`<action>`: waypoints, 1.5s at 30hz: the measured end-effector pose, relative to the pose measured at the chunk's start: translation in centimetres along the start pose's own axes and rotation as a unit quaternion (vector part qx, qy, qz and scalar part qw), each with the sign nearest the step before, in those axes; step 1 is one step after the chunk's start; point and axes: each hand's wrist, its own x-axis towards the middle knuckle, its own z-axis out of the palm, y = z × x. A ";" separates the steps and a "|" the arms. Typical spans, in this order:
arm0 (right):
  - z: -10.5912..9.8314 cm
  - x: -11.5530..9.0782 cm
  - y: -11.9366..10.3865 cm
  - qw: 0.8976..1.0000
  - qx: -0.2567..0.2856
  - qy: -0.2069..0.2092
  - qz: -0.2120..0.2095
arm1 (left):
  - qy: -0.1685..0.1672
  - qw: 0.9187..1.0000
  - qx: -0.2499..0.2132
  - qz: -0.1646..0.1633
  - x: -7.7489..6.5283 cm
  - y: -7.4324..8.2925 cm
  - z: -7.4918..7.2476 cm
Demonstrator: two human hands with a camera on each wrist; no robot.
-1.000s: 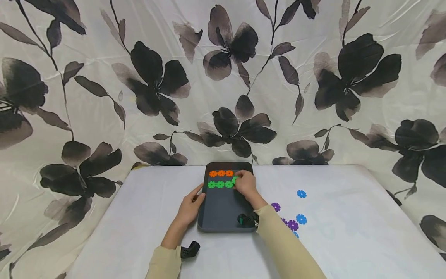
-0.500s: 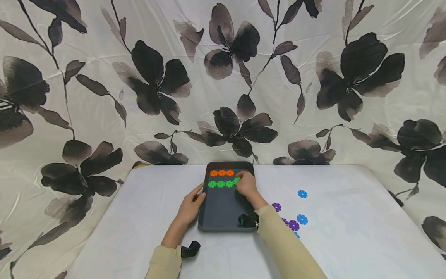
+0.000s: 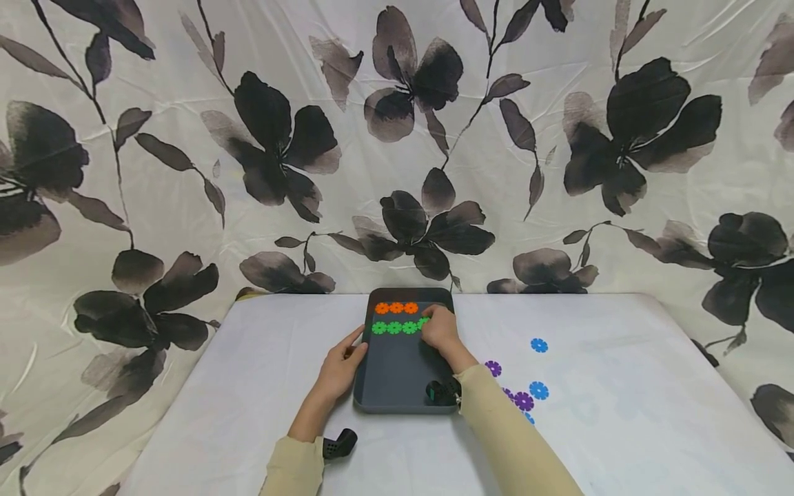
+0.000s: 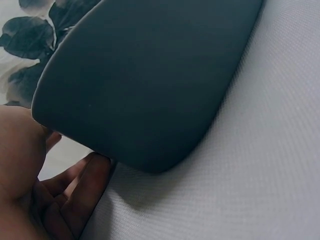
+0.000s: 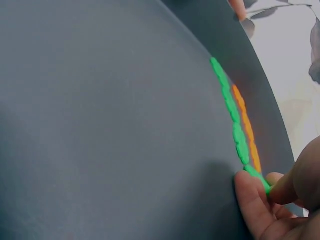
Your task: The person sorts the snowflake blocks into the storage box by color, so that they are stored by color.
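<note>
A dark grey tray (image 3: 397, 379) lies on the white table, holding a row of orange notched discs (image 3: 396, 308) near its far end and a row of green notched discs (image 3: 394, 328) just below. My right hand (image 3: 442, 329) pinches one more green notched disc (image 5: 257, 179) between thumb and fingers, at the right end of the green row; its edge meets the last disc in the right wrist view. My left hand (image 3: 337, 366) grips the tray's left side, with the thumb at the rim and fingertips (image 4: 95, 172) under the edge.
To the right of the tray, blue notched discs (image 3: 539, 390) and purple notched discs (image 3: 524, 401) lie scattered on the white tablecloth (image 3: 626, 413). A floral curtain (image 3: 397, 158) hangs behind the table's far edge.
The pinched green disc has shifted very slightly right and down beside its row. The left hand keeps its grip on the tray; the head view has drifted a little.
</note>
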 end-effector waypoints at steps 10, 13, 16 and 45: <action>-0.1 -0.1 -0.1 1.000 0.016 0.002 0.009 | 0.000 1.000 0.002 0.005 0.1 -0.1 0.0; -0.2 -0.2 -0.1 1.000 0.020 0.005 0.003 | 0.000 1.000 0.002 0.005 0.1 0.0 0.0; -0.3 -0.4 -0.1 1.000 0.003 0.009 0.001 | 0.000 1.000 0.002 0.003 0.0 0.0 0.1; 0.2 -0.4 0.1 0.999 -0.048 0.020 0.005 | 0.006 1.000 0.012 0.006 -0.1 0.0 0.1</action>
